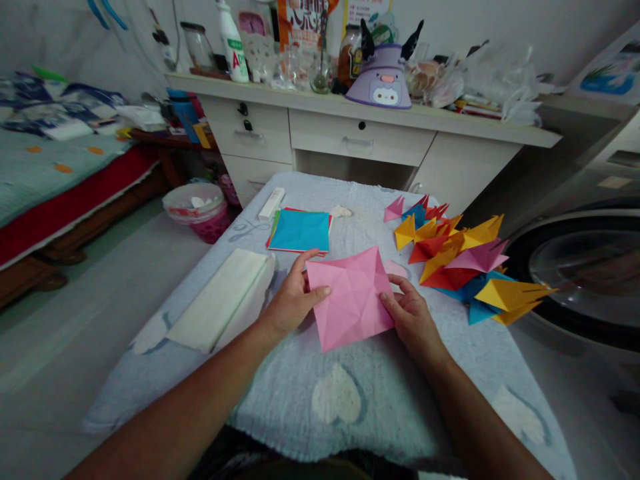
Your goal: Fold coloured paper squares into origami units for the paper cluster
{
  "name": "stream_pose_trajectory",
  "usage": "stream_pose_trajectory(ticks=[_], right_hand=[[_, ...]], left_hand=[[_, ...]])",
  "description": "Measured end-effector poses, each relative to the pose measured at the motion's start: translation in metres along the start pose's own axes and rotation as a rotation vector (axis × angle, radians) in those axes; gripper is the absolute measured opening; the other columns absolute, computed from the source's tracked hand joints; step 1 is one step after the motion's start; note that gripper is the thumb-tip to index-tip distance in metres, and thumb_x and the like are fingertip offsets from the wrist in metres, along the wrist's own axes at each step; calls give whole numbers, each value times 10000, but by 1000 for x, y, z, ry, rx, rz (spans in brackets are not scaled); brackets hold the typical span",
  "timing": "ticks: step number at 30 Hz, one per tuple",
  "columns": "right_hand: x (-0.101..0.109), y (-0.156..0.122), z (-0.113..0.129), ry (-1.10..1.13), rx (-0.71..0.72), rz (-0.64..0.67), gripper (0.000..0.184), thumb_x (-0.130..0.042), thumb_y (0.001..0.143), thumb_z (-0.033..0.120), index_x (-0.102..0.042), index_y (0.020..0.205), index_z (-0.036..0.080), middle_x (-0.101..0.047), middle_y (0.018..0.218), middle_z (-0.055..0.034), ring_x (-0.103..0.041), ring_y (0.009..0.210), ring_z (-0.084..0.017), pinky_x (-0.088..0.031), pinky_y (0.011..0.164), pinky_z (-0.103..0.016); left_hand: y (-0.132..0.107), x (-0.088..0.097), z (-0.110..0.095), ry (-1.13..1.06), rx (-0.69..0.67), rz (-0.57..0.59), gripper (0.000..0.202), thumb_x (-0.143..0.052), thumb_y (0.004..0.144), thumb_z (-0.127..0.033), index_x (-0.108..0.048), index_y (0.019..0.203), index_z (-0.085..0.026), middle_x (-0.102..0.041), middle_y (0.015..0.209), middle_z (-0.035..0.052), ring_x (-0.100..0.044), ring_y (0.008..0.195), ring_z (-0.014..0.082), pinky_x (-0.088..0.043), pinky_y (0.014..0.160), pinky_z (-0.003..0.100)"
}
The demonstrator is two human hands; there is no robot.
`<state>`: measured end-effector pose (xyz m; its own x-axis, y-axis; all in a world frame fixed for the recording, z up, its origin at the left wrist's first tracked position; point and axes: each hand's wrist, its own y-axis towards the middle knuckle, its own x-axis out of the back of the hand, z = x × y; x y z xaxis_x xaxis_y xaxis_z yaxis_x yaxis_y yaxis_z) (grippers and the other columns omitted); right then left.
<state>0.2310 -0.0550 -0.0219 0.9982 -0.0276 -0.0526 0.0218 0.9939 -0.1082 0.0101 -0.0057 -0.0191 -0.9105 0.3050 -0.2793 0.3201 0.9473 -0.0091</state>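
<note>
A square sheet of pink origami paper, marked with crossing creases, is held up over the cloth-covered table. My left hand pinches its left edge, thumb on top and fingers behind. On the opposite edge my right hand grips it the same way, with the fingertips partly hidden. Just beyond my left hand lies a stack of coloured paper squares, blue on top. To the right of my right hand sits a pile of folded paper pieces in yellow, red, blue and pink.
A folded white cloth or paper lies on the table's left side, and a small white box stands behind it. Past the table is a white cabinet crowded with bottles and jars. A pink bin is at left, a washing machine at right.
</note>
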Motion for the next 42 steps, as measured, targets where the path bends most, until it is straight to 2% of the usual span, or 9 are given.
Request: stream_pose_trajectory(ticks=[3,6,10,17,20,26,31,37,42], right_hand=[[-2,1,-3,-168,53,-81,478,-633,826,431,-373,1190,261,-604,629,72,-492,455,-122,-309,430,-205],[-1,2,-8,-325,131,-167,437,-633,809,386,-373,1135,255,-581,636,78,-473,465,-114,-307,436,-208],[-1,2,-12,-382,178,-193,330,-623,804,352,-414,1037,247,-532,606,87,-439,460,-105,-296,438,-209],[-1,1,-11,-444,242,-122,158,-594,845,336,-474,837,233,-500,626,55,-461,534,-112,-316,485,-221],[1,0,-11,-429,208,-86,131,-535,894,360,-518,891,230,-550,648,35,-499,552,-127,-350,502,-234],[5,2,-14,-317,230,-74,373,-564,893,360,-455,1231,245,-661,888,-31,-594,701,-156,-453,607,-262],[6,4,-9,-105,309,-70,677,-694,810,325,-315,1370,343,-589,1233,-69,-611,966,-174,-495,840,-332],[2,-1,0,69,109,66,605,-712,800,339,-358,1291,329,-682,850,11,-636,662,-149,-504,604,-263],[1,0,0,139,126,-79,665,-722,787,337,-322,1318,331,-671,762,36,-617,570,-143,-498,524,-243]], left_hand=[[-2,-2,2,57,-65,-27,954,-699,757,-229,-76,1475,-305,-637,931,-3,-643,757,144,-508,682,254],[-3,0,4,202,-102,-24,665,-640,792,-221,-338,1382,-273,-622,909,-6,-608,719,124,-472,638,215],[-3,4,5,464,-98,-22,197,-592,815,-242,-645,993,-175,-639,881,10,-568,694,115,-436,611,204],[-2,5,3,582,-98,21,340,-589,807,-197,-664,1139,-186,-694,1128,50,-640,893,161,-492,775,265],[-3,4,2,619,-145,16,361,-600,788,-176,-666,1142,-193,-689,1157,47,-634,978,174,-481,857,280],[-5,3,-2,550,-31,25,446,-572,746,-163,-620,1190,-165,-673,938,20,-474,529,60,-360,486,176],[-5,3,-6,439,21,122,431,-565,706,-143,-636,1131,-163,-617,835,-4,-448,540,59,-332,480,161],[-5,3,-2,338,23,200,381,-619,735,-186,-642,1116,-171,-627,921,20,-523,664,95,-403,574,190],[-3,8,2,334,53,185,314,-651,789,-291,-659,1071,-152,-577,750,-10,-483,627,96,-360,567,199]])
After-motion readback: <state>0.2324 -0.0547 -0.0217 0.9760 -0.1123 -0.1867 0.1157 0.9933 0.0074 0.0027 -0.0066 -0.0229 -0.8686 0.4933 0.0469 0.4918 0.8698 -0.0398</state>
